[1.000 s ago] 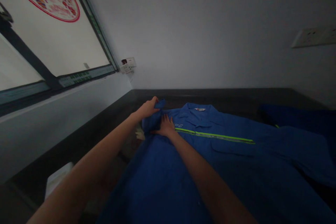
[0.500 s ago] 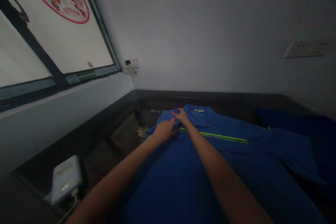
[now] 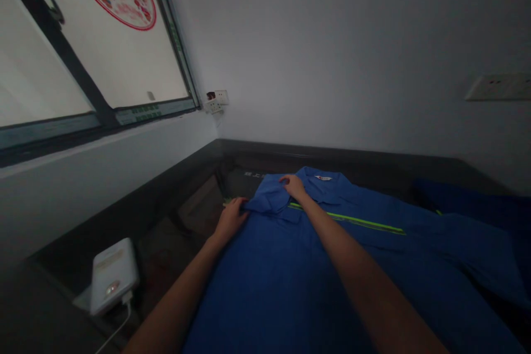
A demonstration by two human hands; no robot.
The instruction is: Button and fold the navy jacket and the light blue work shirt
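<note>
Cloth jacket (image 3: 274,271), blue, collared and creased, is cut off at six o'clock; left hand (image 3: 234,213) pinches its ten-o'clock edge; right hand (image 3: 292,186), grip unclear.

Dark worktop, blue jacket spread over most of it.
Clock read on the worktop, 12 = back wall: worktop (image 3: 188,204) dark, set into the wall corner. Blue jacket (image 3: 265,276) lies flat from centre down to 6, collar toward 12, one sleeve out toward 3. Darker blue cloth (image 3: 473,203) at 2, partly behind that sleeve, yellow-green bit showing. White boxy device (image 3: 114,276) at 9, well apart from jacket, cable (image 3: 117,331) plugged into near end, running toward 7. Pale lettering (image 3: 254,175) at 11, just beyond jacket shoulder.
</note>
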